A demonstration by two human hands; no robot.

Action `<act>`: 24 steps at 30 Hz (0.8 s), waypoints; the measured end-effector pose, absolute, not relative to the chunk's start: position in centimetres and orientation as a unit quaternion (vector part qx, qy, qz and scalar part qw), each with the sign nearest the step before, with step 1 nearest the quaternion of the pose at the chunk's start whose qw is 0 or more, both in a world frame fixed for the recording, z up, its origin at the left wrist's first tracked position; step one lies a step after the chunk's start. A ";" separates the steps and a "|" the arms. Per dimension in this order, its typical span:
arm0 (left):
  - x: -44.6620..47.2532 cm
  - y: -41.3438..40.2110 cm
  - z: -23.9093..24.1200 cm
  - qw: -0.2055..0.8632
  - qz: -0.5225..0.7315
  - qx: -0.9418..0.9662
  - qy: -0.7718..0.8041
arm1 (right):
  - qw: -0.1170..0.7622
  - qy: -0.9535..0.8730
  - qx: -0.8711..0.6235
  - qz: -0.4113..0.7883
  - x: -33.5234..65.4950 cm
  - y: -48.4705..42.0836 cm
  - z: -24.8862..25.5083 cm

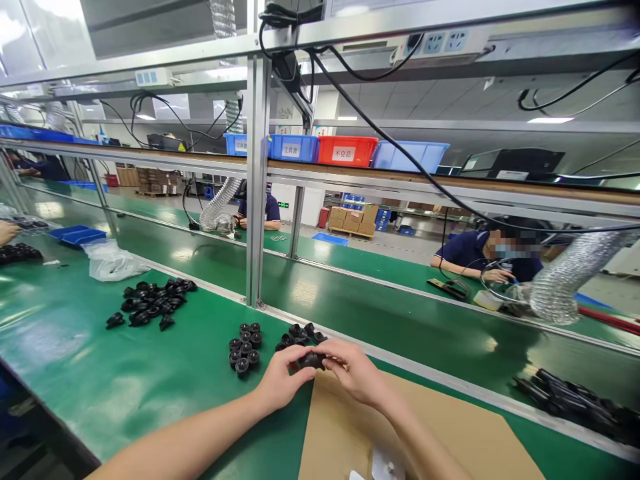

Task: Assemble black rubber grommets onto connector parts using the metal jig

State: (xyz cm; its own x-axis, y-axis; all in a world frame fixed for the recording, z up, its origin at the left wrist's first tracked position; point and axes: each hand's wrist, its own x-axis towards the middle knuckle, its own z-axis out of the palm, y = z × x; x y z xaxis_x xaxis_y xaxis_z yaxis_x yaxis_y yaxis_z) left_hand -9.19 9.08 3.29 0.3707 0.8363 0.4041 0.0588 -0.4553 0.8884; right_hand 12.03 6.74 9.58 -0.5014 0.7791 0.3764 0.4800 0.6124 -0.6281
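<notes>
Between my two hands is a small black round plastic part (311,361), held just above the near bench. My left hand (284,377) pinches it from the left with thumb and fingers. From the right, the fingers of my right hand (353,371) close on the same part, covering some of it. Right behind my fingers lies a loose group of similar black parts (300,331). To the left of my left hand, several black round parts (245,348) stand upright in tidy rows. Farther left, a larger heap of black parts (153,301) is spread on the green mat (200,373).
Brown cardboard (425,427) lies under my right forearm. A metal post (257,180) rises behind the parts, with hanging cables (380,137). A clear plastic bag (113,260) and blue trays (77,235) sit at left. Black long parts (575,400) lie at right. Co-workers (480,250) sit across.
</notes>
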 end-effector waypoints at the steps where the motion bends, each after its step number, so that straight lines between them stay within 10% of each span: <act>1: -9.2 9.1 3.2 0.426 0.467 0.711 0.308 | 0.326 -0.841 -0.371 0.220 12.1 6.8 9.6; 24: -7.5 9.5 1.0 0.486 0.502 0.634 0.331 | 0.272 -0.893 -0.356 0.041 14.2 8.8 6.1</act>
State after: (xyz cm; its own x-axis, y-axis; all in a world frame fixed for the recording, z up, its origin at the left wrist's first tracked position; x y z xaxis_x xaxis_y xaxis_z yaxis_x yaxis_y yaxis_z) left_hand -7.52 9.50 0.96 0.2784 0.9074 0.3148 -0.0685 -0.3082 0.9489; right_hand 14.18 8.77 6.05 -0.5992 0.6579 0.4562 0.6131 0.7435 -0.2670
